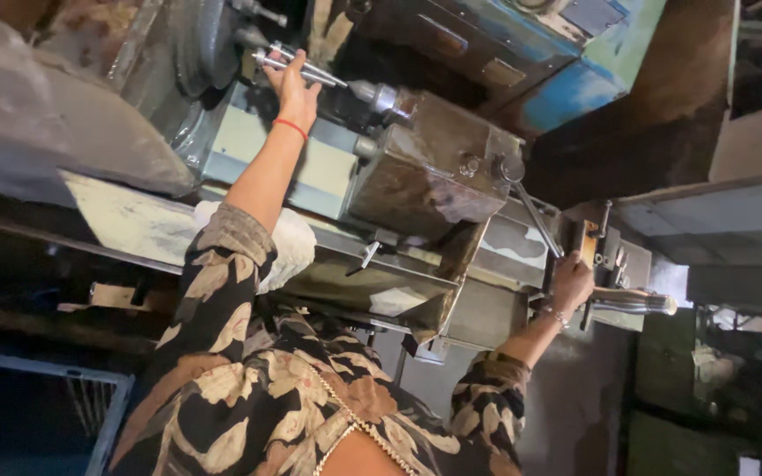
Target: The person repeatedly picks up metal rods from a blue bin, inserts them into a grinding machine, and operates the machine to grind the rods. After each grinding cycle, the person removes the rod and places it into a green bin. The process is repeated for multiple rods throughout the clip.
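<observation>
The steel bar (303,69) lies across the top left end of the lathe (249,150), up beside the dark round chuck (200,40). It slants down towards a stubby metal nose (379,93) that points at it from the right. The left hand (293,86) is wrapped over the bar's middle with the fingers curled shut around it. The arm is stretched almost straight, probably because the bar sits at the far edge of the machine bed. A red thread (290,128) circles that wrist.

Below and to the right of the bar stands a rusty brown block (429,167), with a thin lever (533,210) angling off its right corner. Beneath the block a shallow metal tray (354,286) hangs along the near edge, likely to catch chips. A white cloth (291,245) is bunched at the tray's left end, just behind the patterned sleeve (222,264).

The right hand (571,280) is at the lathe's right end, closed on something by a shiny cylindrical handle (635,302). From this angle I cannot tell for certain whether it grips the handle itself or a knob beside it. The two hands are well apart, which suits steadying each end of the machine at once.
</observation>
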Available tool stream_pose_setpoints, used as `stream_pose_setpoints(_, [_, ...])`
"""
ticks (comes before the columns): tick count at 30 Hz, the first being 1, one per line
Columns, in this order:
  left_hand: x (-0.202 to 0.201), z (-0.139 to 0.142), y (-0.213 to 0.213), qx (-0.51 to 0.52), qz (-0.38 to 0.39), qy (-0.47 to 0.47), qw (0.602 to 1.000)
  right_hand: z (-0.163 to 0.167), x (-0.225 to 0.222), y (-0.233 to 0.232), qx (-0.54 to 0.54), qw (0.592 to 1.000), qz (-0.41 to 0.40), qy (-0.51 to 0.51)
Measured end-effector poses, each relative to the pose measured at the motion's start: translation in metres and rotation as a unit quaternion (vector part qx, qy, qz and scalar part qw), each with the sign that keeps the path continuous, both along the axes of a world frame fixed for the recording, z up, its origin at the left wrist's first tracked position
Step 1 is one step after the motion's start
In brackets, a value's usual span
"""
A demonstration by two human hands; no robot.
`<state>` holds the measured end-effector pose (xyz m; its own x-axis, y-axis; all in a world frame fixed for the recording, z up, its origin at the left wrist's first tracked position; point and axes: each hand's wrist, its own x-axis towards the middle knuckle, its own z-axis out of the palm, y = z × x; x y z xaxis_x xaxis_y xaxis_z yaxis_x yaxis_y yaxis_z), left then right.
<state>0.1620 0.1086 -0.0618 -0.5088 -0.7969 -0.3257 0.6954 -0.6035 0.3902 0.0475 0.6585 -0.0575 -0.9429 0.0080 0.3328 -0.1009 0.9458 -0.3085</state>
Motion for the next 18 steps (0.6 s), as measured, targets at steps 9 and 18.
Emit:
stream_pose_setpoints(9, [0.007,0.007,-0.003,0.019,-0.003,0.000,1.000,-0.020,0.018,0.002,0.009,0.995,0.082,0.064])
stream_pose_setpoints(18, [0.001,0.025,-0.003,-0.046,0.090,-0.179,0.979,-0.077,0.146,0.010,-0.640,0.752,-0.141,-0.069])
